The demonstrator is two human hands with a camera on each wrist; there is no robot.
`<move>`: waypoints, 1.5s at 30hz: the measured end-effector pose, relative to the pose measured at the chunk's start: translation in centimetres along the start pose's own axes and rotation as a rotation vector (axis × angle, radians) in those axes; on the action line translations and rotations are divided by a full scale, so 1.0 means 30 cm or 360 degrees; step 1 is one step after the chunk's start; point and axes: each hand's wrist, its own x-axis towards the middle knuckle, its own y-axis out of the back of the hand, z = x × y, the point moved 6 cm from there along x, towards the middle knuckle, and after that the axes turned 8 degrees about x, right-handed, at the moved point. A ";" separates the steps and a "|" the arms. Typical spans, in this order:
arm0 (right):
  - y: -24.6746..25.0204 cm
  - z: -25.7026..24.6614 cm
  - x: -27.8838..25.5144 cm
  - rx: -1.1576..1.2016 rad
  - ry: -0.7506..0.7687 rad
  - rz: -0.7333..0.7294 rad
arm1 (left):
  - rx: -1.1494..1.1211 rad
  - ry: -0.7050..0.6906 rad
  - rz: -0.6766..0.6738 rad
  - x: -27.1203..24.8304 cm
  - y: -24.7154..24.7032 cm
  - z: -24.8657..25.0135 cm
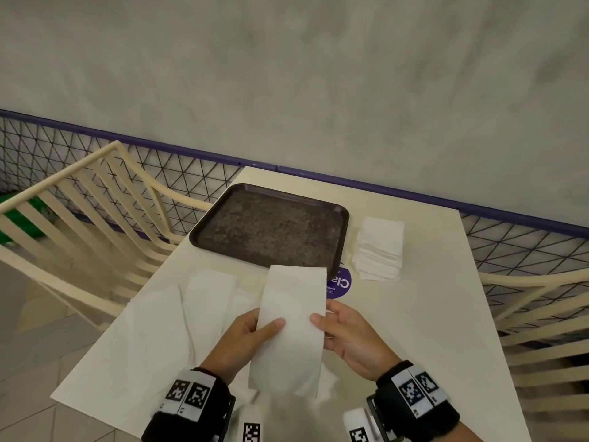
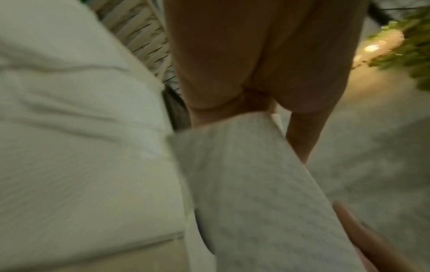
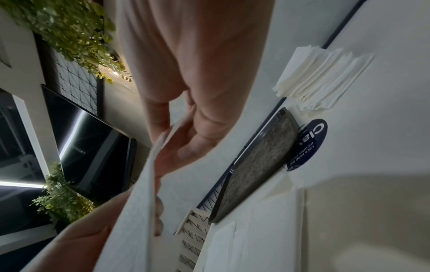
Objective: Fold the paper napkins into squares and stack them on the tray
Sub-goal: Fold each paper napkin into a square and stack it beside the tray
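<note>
Head view: both hands' fingers point(image 1: 274, 323) pinch one napkin point(image 1: 291, 327); one tray point(image 1: 204, 239).

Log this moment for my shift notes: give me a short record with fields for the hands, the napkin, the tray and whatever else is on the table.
left hand: pinches the napkin's left edge
right hand: pinches its right edge
napkin: long folded strip, held above the table
tray: dark, no napkins on it
stack: napkins piled right of the tray
loose napkins: spread at left
sticker: blue, round, near the tray
</note>
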 end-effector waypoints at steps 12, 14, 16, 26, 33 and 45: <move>-0.021 -0.092 -0.067 -0.0233 0.0345 -0.0011 | -0.0003 -0.0286 -0.0047 -0.069 -0.013 0.133; -0.025 -0.112 -0.079 -0.0414 0.0425 -0.0003 | -0.0012 -0.0277 -0.0061 -0.069 -0.014 0.133; -0.025 -0.121 -0.085 -0.0541 0.0487 -0.0004 | -0.0075 -0.0232 -0.0091 -0.073 -0.009 0.129; -0.023 -0.132 -0.092 -0.0644 0.0554 -0.0076 | -0.0181 -0.0247 -0.0102 -0.079 -0.007 0.143; -0.020 -0.142 -0.099 -0.0813 0.0628 -0.0062 | -0.0336 -0.0120 -0.0103 -0.077 -0.015 0.160; -0.035 -0.155 -0.125 -0.0573 0.0435 -0.0307 | 0.0106 -0.0452 0.0170 -0.070 -0.002 0.182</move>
